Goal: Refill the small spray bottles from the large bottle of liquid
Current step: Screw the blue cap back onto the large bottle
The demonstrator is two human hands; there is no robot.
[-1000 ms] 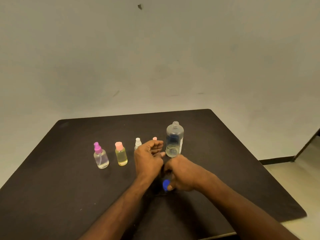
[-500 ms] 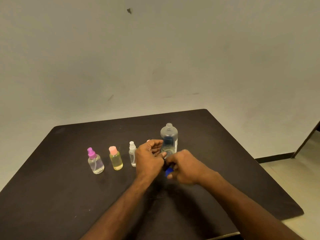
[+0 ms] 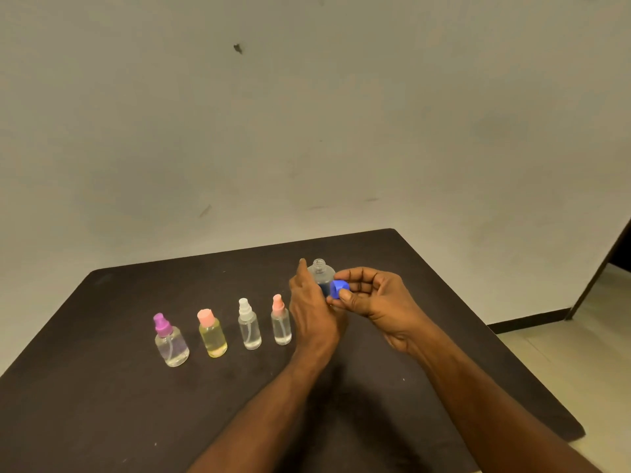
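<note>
Blue cap (image 3: 338, 289) off the large bottle (image 3: 321, 275), pinched between thumb and fingertips of the right hand (image 3: 370, 297), held just at 3 o'clock of the bottle's shoulder. Bottle stands upright on the black table (image 3: 102, 404), threaded neck bare, at the 3 o'clock end of a row of four small spray bottles: purple-topped (image 3: 169, 341), yellow with pink top (image 3: 212, 334), white-topped (image 3: 249, 325), pink-topped (image 3: 281, 321).

Handling, judged: clear plastic bottle, probably light, walls likely to give under a hard squeeze. With the neck open, a squeeze or tilt could spill. Best hold looks like the straight body below the shoulder, fingers wrapped round. Liquid level not readable here. Small bottles are narrow and light, likely easy to tip; steady each at its base while pouring. All four still wear their spray tops, so none is ready to receive liquid.

Left hand (image 3: 312, 314): edge-on to the camera, fingers extended upward along the 9 o'clock side of the large bottle, covering its lower body. Whether the palm touches or the fingers wrap it, cannot tell.
</note>
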